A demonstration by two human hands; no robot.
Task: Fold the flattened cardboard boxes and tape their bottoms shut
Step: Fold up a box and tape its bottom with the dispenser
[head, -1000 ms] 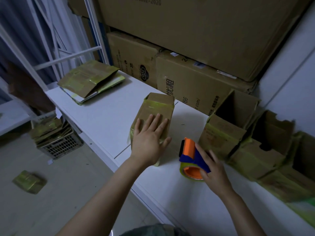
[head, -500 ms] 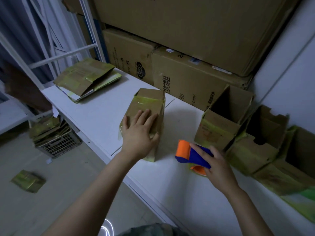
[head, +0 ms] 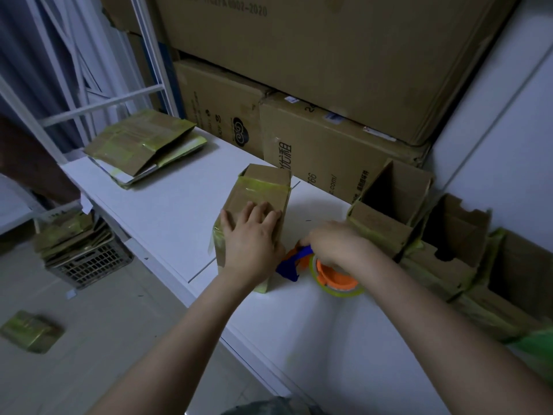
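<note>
A small folded cardboard box (head: 263, 190) with yellowish tape on it lies on the white table (head: 167, 214). My left hand (head: 251, 238) rests flat on its top, fingers spread and straight. Just right of the box, my right hand (head: 338, 244) grips the orange and blue tape dispenser (head: 326, 271), which holds a roll of clear tape and sits low against the table beside the box. Its front end is partly hidden behind my left hand.
A stack of flattened boxes (head: 143, 145) lies at the table's far left. Several folded open boxes (head: 389, 211) line the right side. Large cartons (head: 314, 145) stand behind. On the floor sit a crate (head: 89, 262) of flattened boxes and one loose box (head: 30, 330).
My right hand swung the tape dispenser left and down, close to the box's near right side. My left hand stayed pressed on the box top.
</note>
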